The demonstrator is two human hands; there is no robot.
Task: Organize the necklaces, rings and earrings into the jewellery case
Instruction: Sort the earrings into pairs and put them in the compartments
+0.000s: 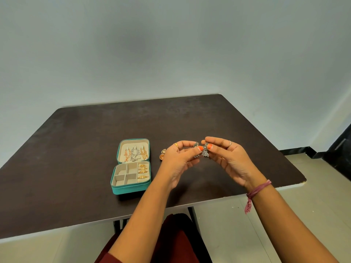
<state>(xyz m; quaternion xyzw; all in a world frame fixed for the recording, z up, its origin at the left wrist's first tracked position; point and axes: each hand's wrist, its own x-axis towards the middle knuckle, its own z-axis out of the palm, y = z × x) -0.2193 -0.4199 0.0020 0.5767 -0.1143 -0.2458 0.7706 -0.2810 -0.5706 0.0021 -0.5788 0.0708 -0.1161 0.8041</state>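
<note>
While the dark surface (76, 149) carries it all, the teal case (131, 166) lies open on the person's left, its long axis running away from them: lid half at the far end with the necklaces (135, 153) hung in it, tray half nearer with the rings (143, 170) in the right-hand slots and the other compartments bare. Both hands are raised above the surface to the right of the case. The left hand (179, 158) pinches one silver earring (195, 146) and the right hand (226, 156) pinches another (205, 152), fingertips nearly meeting. Two gold earrings (163, 154) lie on the surface between the case and the left hand. The bare compartments lie down and to the left of the hands, so I'd judge the left hand nearer for the drop.
</note>
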